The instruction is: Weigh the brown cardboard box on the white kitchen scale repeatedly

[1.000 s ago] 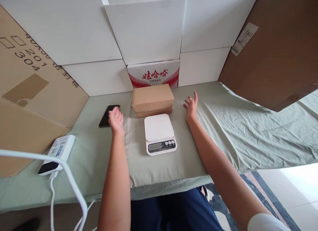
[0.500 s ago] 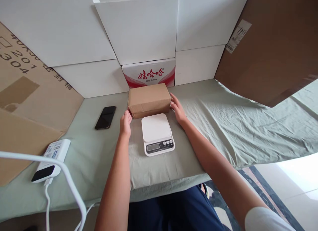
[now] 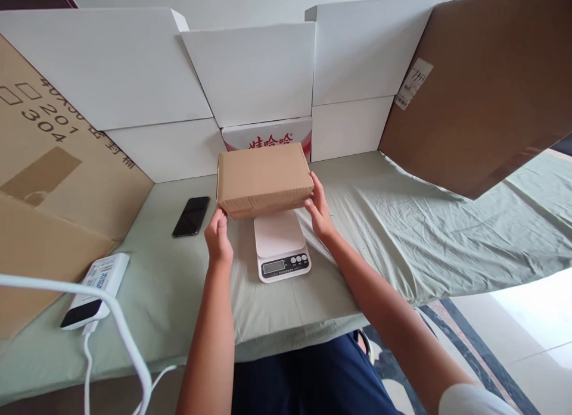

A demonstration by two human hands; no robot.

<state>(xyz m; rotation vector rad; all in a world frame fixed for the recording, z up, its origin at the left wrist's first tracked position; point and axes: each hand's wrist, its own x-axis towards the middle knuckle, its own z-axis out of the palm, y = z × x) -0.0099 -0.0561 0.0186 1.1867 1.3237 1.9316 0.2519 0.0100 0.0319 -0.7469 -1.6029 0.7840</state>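
Observation:
A brown cardboard box [image 3: 263,177] is lifted off the table and hangs just above the far edge of a white kitchen scale [image 3: 280,245]. My left hand [image 3: 218,236] grips the box's lower left corner. My right hand [image 3: 319,209] grips its right side. The scale rests on the green cloth with its display and buttons facing me.
A black phone [image 3: 191,215] lies left of the scale. A white power strip [image 3: 95,290] with a cable sits at the near left. White boxes [image 3: 250,69] and a red-printed carton [image 3: 268,140] line the back. Brown cardboard sheets [image 3: 482,81] lean at both sides. The green-covered table [image 3: 402,236] extends to the right.
My hands closed in from apart onto the box's two sides, then lifted it off the table toward me, over the scale's far edge.

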